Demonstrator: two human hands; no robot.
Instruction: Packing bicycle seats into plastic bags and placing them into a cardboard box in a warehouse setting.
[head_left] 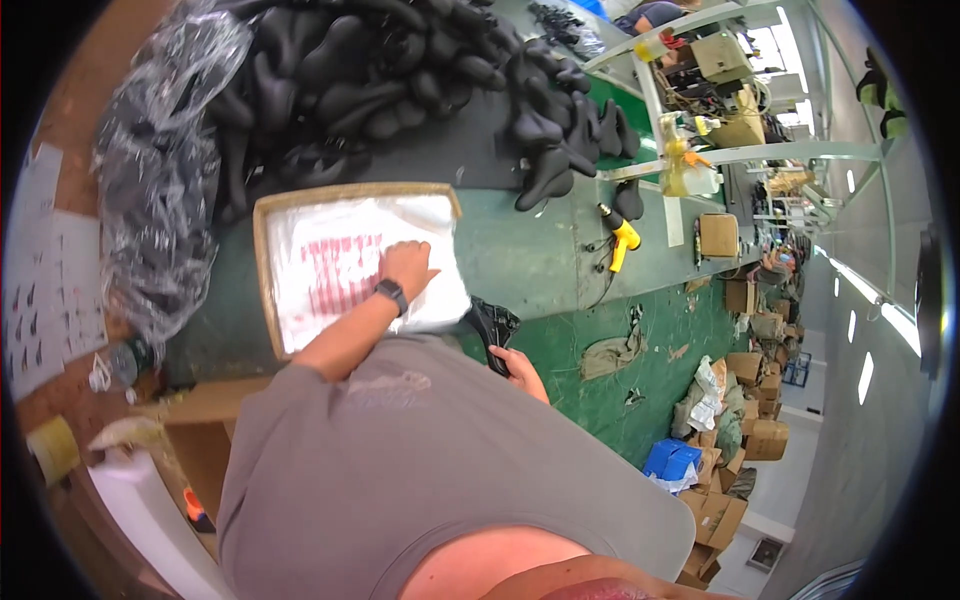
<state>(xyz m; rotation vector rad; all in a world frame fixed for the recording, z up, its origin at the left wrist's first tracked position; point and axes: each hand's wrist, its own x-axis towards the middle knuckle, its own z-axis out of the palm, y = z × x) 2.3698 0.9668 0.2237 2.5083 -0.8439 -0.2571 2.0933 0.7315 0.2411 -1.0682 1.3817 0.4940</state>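
We have our left hand [405,268] on the white plastic bags [330,255], which carry red print and fill a cardboard box [262,250] in front of us on the green worktop [515,245]. The fingers rest over the right part of the bags, and we cannot tell whether this grip pinches any plastic or merely lies on top. A dark wristwatch [392,292] sits on the same arm.

Our right hand [518,372] holds a black saddle [490,328] by its lower end, the grip narrow around it, close to our grey shirt [450,450]. The saddle is tilted, just to the right of the cardboard box, and its upper end shines.

Beyond the box we see a large heap of black saddles [370,95], part of it on a dark mat [440,150]. Crumpled clear plastic [160,200] lies to the left of the heap, and farther left are white sheets [75,270] with small dark pictures. To the right, a yellow and black heat gun [626,240] lies on the worktop, well apart from both our hands, with a small brown box [718,235] beyond it. On the green floor [560,350] we see a crumpled drab cloth [612,356], and farther right a blue box [672,460] near several cartons [715,515].
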